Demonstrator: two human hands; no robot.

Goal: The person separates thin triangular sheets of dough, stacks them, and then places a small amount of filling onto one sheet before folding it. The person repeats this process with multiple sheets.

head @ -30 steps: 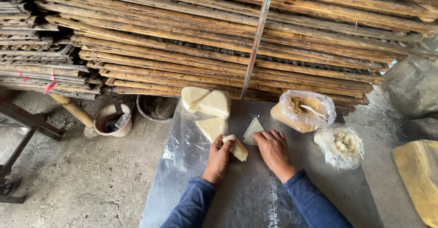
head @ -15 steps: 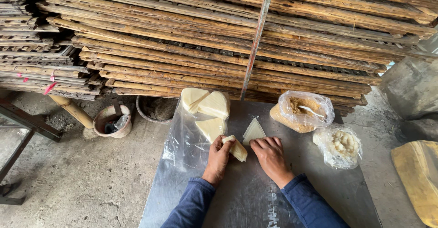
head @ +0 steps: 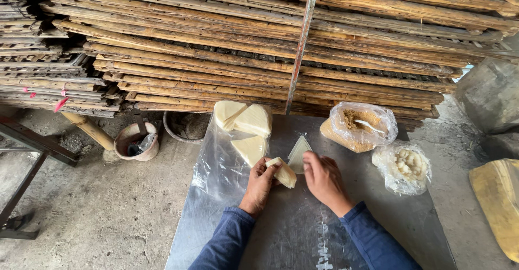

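bare hands (head: pixel 294 181), long dark blue sleeves (head: pixel 373 243).

Both hands are down on the metal surface (head: pixel 303 232), near its far edge. The left hand (head: pixel 259 186) has its fingers curled around a folded pale wrapper (head: pixel 284 174), while the right hand (head: pixel 323 181) rests its fingertips on a thin triangular sheet (head: pixel 298 152) just beside it. Stacked triangular wrappers (head: pixel 246 124) lie on clear plastic at the far left corner. Towards the far right corner sit a bag of brown filling (head: pixel 357 125) and a bag of pale lumps (head: pixel 404 167). Bamboo racks (head: pixel 216 59) are piled beyond.
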